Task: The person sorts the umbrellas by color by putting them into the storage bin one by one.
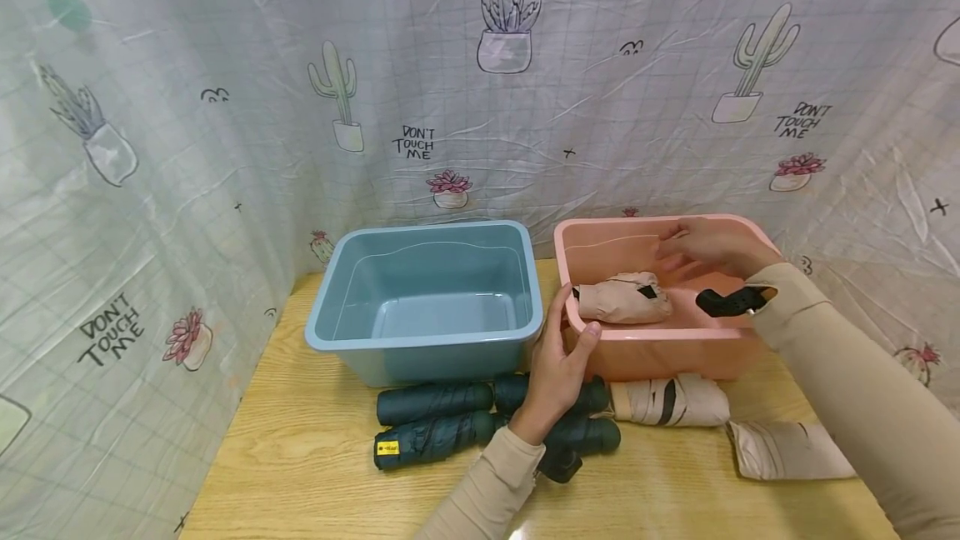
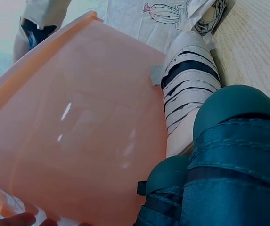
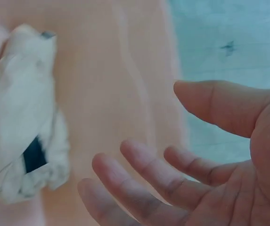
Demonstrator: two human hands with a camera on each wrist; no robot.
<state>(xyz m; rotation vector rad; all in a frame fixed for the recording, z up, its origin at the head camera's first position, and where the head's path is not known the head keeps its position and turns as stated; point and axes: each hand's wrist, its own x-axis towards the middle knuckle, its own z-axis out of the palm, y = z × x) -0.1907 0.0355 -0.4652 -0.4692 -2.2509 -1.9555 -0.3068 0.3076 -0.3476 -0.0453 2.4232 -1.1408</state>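
Observation:
My left hand (image 1: 557,369) holds the pink bin (image 1: 660,352) at its front left corner, thumb at the front and fingers along the left side. In the left wrist view, fingertips (image 2: 19,219) show by the bin's rim. Inside that bin lies a folded beige umbrella (image 1: 618,300), near the front wall. My right hand (image 1: 708,244) is over the bin's back part, apart from this umbrella. Its fingers are spread and relaxed with nothing in them, as the right wrist view shows.
A blue bin (image 1: 423,342) stands left of the pink one. Several dark green folded umbrellas (image 1: 431,442) lie in front, partly behind my left forearm. A beige umbrella (image 1: 697,401) and another beige bundle (image 1: 787,450) lie front right. A patterned curtain (image 1: 450,98) hangs behind.

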